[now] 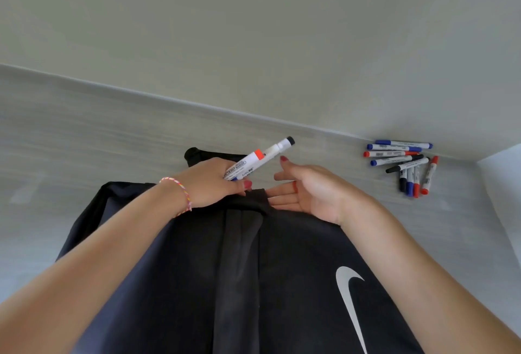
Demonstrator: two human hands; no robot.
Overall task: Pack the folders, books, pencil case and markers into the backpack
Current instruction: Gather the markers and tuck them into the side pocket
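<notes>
backpack: black, lying on the desk, fills lower centre of view; white swoosh logo on its right part. Landmark for everything below.
left hand: at far (top) end of backpack, fingers curled, thumb & fingers holding markers; hand also touching the black fabric tab there.
held markers: white barrel w/ orange patch & black cap, tilted up-right, cap end sticking out past backpack's top edge; a 2nd, blue-tipped one seems tucked under it, can't tell for sure.
right hand: just right of left hand, at same end of backpack; palm turned left, fingers straight & spread, holding nothing; fingertips touching the tab.
loose markers: heap on desk, well right of backpack's top end, near wall; blue, red & black caps, some lying across, some pointing toward viewer.
bracelet: woven, pink/yellow, on left wrist, over backpack's upper left.
white sheet: far right of backpack, at frame edge; can't tell what it is.
</notes>
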